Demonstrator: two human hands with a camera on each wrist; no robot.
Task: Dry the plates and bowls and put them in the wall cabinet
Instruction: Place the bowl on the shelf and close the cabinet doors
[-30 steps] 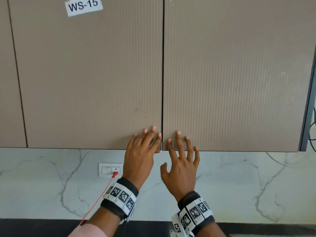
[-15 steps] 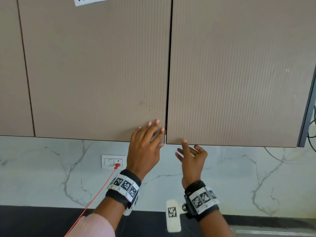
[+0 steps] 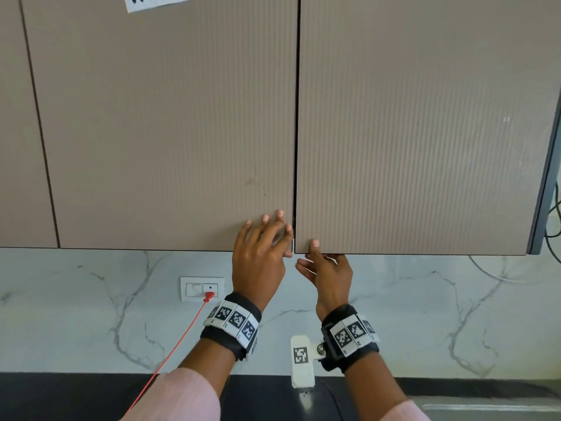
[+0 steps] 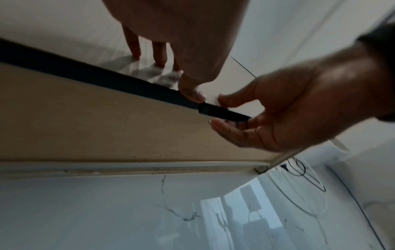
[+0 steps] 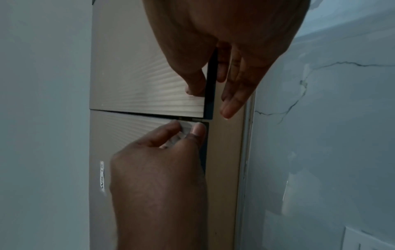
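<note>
The wall cabinet has two beige ribbed doors, a left door [image 3: 167, 132] and a right door [image 3: 425, 132]. My left hand [image 3: 261, 247] lies flat on the left door's lower right corner with its fingers spread. At the right door's lower left corner my right hand [image 3: 324, 268] pinches the bottom edge, thumb on the front face and fingers underneath. The right wrist view shows the right hand [image 5: 224, 50] on that dark edge and the right door [image 5: 149, 81] standing slightly proud of the left door [image 5: 128, 132]. No plates or bowls are in view.
A white wall switch [image 3: 202, 288] with a red plug and red cable [image 3: 170, 354] sits on the marble backsplash [image 3: 91, 314] below the cabinet. A dark countertop [image 3: 60, 396] runs along the bottom. Loose cables [image 3: 552, 214] hang past the cabinet's right side.
My right hand has dropped from lying flat on the right door to gripping that door's bottom edge from below. The left hand stays pressed on the left door.
</note>
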